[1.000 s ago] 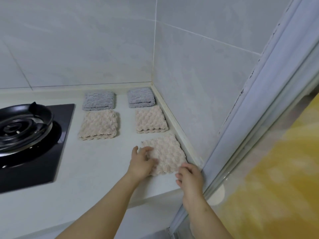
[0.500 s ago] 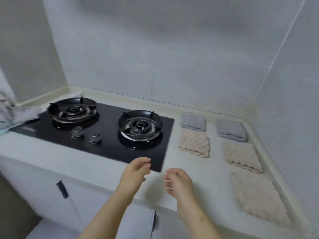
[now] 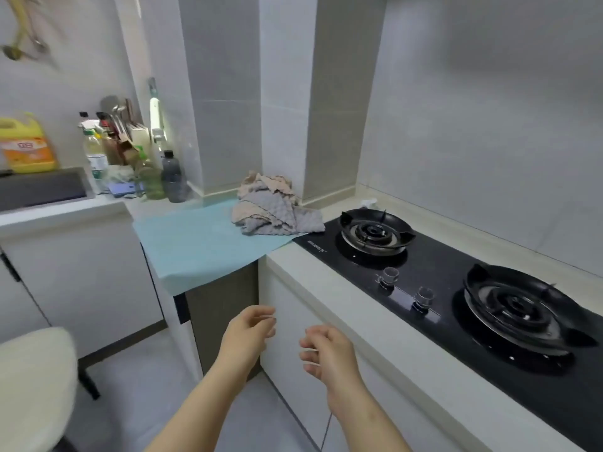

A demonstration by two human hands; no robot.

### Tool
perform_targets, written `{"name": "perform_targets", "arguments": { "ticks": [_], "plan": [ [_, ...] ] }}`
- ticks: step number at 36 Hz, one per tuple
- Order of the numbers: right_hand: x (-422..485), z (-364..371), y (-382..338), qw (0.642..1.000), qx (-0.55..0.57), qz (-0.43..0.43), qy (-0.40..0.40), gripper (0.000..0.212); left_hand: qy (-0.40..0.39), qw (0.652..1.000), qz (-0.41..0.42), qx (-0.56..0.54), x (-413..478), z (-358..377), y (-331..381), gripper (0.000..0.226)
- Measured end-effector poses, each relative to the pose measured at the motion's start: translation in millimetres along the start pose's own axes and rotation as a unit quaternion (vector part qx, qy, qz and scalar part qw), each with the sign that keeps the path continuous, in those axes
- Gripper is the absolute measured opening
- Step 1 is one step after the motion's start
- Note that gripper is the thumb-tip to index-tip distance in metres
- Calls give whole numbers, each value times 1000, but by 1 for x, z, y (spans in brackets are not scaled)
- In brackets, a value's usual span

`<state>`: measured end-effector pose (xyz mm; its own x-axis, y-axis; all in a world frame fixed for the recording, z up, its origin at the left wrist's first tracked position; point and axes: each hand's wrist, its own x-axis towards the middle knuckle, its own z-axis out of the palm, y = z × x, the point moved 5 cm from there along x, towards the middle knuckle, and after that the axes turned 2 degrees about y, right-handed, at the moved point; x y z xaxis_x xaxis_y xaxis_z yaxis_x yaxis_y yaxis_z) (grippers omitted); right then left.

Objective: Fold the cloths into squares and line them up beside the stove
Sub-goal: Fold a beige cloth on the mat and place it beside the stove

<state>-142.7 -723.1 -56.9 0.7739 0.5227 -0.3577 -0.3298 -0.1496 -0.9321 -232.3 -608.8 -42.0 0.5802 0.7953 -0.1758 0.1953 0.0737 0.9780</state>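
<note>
We judge the step in hand to be fetching the next cloth. The crumpled heap of beige and grey waffle-textured cloths (image 3: 274, 208) lies unfolded at the far right corner of the pale blue sheet (image 3: 195, 243) covering the lower surface, just beside the left end of the black glass two-burner stove (image 3: 434, 288). The next move calls for a reach forward over the sheet and a pinch on one top layer, lifting it clear so the others do not drag along. The heap looks soft and limp, its scalloped edges showing and its beige and grey layers tangled. Our left hand (image 3: 251, 331) and right hand (image 3: 326, 353) hang before the front edge of the white surface (image 3: 342, 301), well apart from the heap. Both hold nothing, fingers loosely curled.
</note>
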Motion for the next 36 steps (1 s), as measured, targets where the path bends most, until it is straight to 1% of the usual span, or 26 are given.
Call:
{"name": "perform_targets", "arguments": {
  "ticks": [8, 12, 17, 22, 28, 34, 36],
  "plan": [
    [50, 85, -17, 998, -41, -7, -51, 13, 58, 998, -10, -3, 64, -69, -2, 16],
    [92, 117, -22, 998, -39, 1, -58, 13, 80, 997, -18, 10, 112, -90, -4, 16],
    [165, 151, -37, 998, -45, 0, -50, 14, 101, 994, -33, -1, 192, -101, 4, 14],
    [243, 184, -70, 998, -32, -11, -44, 19, 92, 995, -35, 8, 277, -98, 22, 13],
    [316, 224, -104, 996, -66, -29, -42, 18, 82, 995, -39, 42, 359, -105, 35, 15],
    [367, 247, -111, 996, -78, -23, -27, 20, 60, 992, -36, 107, 426, -106, 32, 25],
    [384, 251, -109, 996, -81, -22, -9, 22, 52, 987, -30, 149, 445, -104, 29, 29]
  ]
}}
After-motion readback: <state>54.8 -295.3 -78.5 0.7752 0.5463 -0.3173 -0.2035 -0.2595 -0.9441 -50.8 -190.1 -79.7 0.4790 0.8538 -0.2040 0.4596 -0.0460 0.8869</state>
